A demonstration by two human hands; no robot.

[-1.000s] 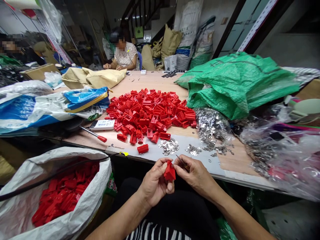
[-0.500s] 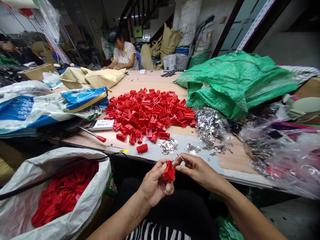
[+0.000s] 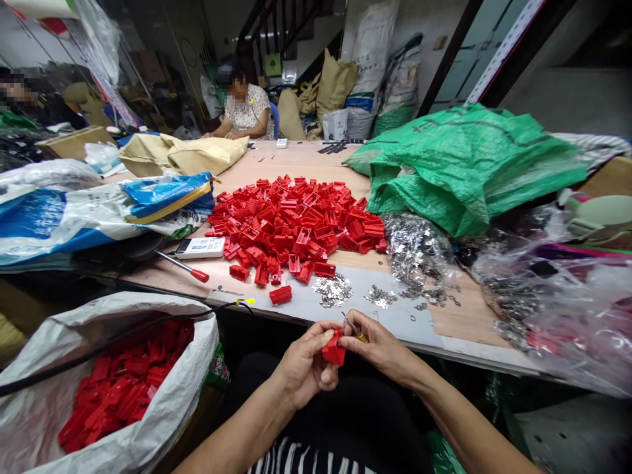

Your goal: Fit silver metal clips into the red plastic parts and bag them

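In front of my lap, my left hand [image 3: 307,361] is closed around a red plastic housing [image 3: 334,349], a small hollow box-like part. My right hand [image 3: 378,342] grips a small hand tool [image 3: 351,322] with a thin metal shaft and a yellowish handle; its exact kind is unclear. The shaft points up and to the left, while the right fingertips touch the housing's upper right side. Any small part between those fingertips is hidden. Beyond my hands lie a loose red housing [image 3: 281,295], a heap of red housings [image 3: 296,224] and small flat metal pieces [image 3: 332,289].
At lower left, an open white sack [image 3: 197,368] holds more red housings. A red-handled tool [image 3: 190,268] lies near a white box [image 3: 200,247]. Clear bags of metal pieces [image 3: 419,247] and a green sack [image 3: 474,164] are on the right. A person [image 3: 247,108] sits across the table.
My right hand has moved slightly left and down, closer against the red housing, with the tool's shaft now steeper. My left hand still holds the housing, turned slightly.
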